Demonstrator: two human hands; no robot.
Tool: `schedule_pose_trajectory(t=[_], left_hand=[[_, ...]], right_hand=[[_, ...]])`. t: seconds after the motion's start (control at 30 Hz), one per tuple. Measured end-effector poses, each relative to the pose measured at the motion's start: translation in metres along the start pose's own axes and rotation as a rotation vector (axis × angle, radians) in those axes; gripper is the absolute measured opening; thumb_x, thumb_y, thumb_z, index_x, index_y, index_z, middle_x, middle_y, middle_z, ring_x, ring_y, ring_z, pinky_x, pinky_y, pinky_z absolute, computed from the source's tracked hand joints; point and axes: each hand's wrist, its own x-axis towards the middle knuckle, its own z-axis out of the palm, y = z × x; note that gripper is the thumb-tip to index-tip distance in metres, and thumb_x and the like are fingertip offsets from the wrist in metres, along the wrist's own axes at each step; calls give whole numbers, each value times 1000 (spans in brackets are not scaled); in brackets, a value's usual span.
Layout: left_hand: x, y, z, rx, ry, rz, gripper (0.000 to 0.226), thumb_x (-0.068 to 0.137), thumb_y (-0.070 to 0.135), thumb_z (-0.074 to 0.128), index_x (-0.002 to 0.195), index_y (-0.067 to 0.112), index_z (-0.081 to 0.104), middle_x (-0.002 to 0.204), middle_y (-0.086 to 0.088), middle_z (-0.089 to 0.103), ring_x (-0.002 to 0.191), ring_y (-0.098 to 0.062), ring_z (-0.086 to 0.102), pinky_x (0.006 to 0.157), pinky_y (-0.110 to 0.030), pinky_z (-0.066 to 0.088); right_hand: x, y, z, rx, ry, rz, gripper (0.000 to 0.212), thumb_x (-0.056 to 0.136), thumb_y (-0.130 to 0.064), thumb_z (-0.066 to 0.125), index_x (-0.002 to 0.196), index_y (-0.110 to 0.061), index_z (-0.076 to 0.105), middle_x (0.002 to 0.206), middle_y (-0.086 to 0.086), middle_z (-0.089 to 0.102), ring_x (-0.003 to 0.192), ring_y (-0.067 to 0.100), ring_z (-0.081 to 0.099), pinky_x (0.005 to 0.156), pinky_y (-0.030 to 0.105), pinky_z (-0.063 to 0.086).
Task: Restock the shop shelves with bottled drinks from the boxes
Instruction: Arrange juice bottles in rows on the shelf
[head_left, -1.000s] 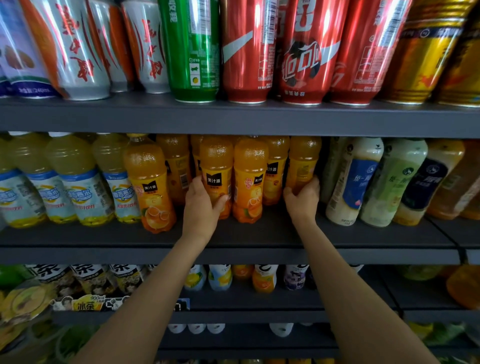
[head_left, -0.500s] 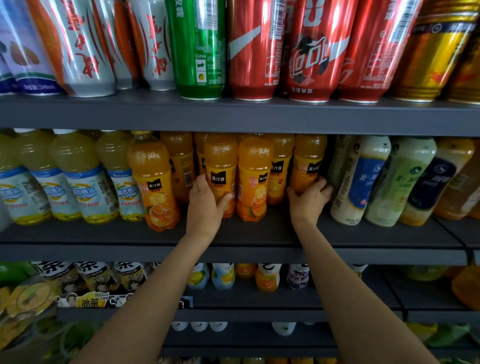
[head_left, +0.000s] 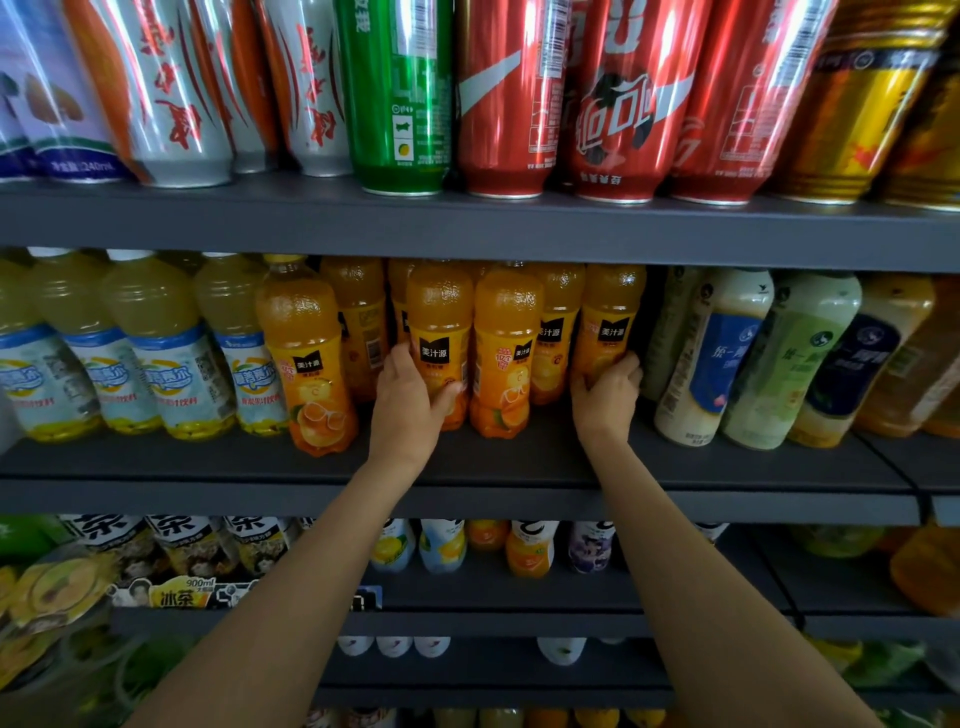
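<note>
Two orange juice bottles on the middle shelf (head_left: 467, 467) are being positioned, the left hand (head_left: 410, 400) gripping one bottle (head_left: 439, 332), the right hand (head_left: 605, 389) curled round another (head_left: 608, 322); next, I judge, comes aligning them toward the front edge.

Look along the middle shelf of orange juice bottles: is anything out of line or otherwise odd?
Yes. One orange plastic juice bottle stands further forward than the other orange bottles, nearer the grey shelf's front edge, and looks slightly tilted. The left hand and right hand grip bottles further back. No spill or damage shows.
</note>
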Motion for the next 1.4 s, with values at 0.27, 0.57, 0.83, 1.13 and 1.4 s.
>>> schedule_pose_trajectory(t=[0.27, 0.57, 0.83, 1.13, 1.4], left_hand=[[1, 1, -3, -2, -18, -13, 64, 82, 25, 67, 132, 6, 32, 135, -12, 43, 128, -25, 38, 102, -34, 35], [1, 3, -3, 17, -31, -27, 64, 83, 26, 66, 133, 7, 31, 136, -11, 42, 129, -25, 37, 103, -35, 34], [1, 4, -3, 3, -23, -15, 63, 82, 24, 67, 131, 4, 33, 135, -14, 43, 129, -26, 38, 102, -34, 35], [-2, 7, -5, -1, -29, -23, 65, 83, 22, 66, 133, 3, 30, 137, -15, 40, 130, -28, 36, 103, -37, 34], [-3, 12, -7, 12, -40, -48, 65, 82, 20, 67, 132, 2, 31, 137, -17, 40, 130, -30, 37, 103, -39, 35]], right_hand=[[-26, -15, 6, -31, 2, -224, 55, 83, -25, 67, 129, -4, 46, 126, 12, 53, 118, 26, 50, 94, 33, 42], [-20, -28, 10, -155, -59, -101, 45, 85, -29, 65, 120, -4, 51, 136, 12, 38, 111, 33, 53, 85, 41, 46], [-38, -13, -27, -138, -84, -70, 56, 81, -27, 70, 123, -1, 46, 129, 14, 36, 105, 35, 54, 85, 41, 45], [-30, 0, -59, -158, -100, -40, 43, 83, -19, 67, 116, 1, 48, 118, 18, 57, 110, 35, 52, 84, 39, 43], [-28, -5, -59, -197, -109, -19, 46, 86, -22, 62, 123, -2, 43, 126, 15, 51, 116, 33, 49, 89, 40, 41]])
